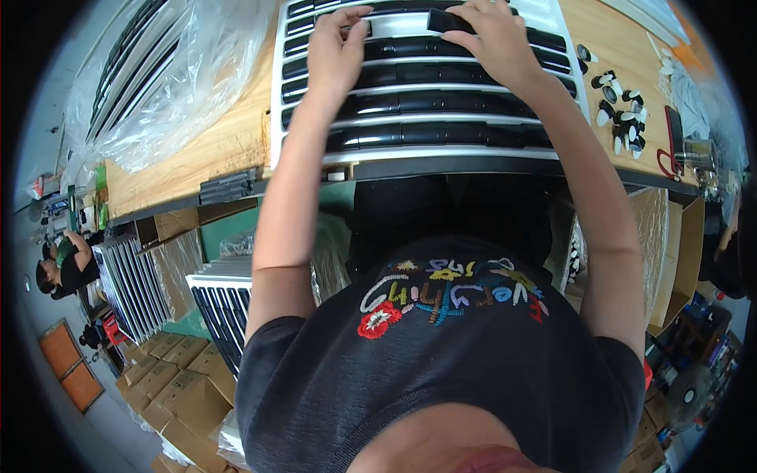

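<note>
On the table before me lies a white tray (410, 27) with rows of glossy black oblong pieces (402, 75). My right hand (497, 39) pinches one black oblong piece (449, 22) between thumb and fingers, over the bare stretch of a far row. To its left, across that white gap, my left hand (335, 51) is bent over the same part of the tray. Its thumb and fingers close around the end of another black piece (361, 30), partly hidden by the hand. I cannot tell whether either piece is lifted off the tray.
Right of the tray are several small black-and-white parts (623, 118) and a dark red flat object (674, 130). Clear plastic wrap covers more racks (150, 71) at the left. Black strips (227, 186) lie at the table's front edge. Cartons (181, 394) and a person (67, 264) are farther left.
</note>
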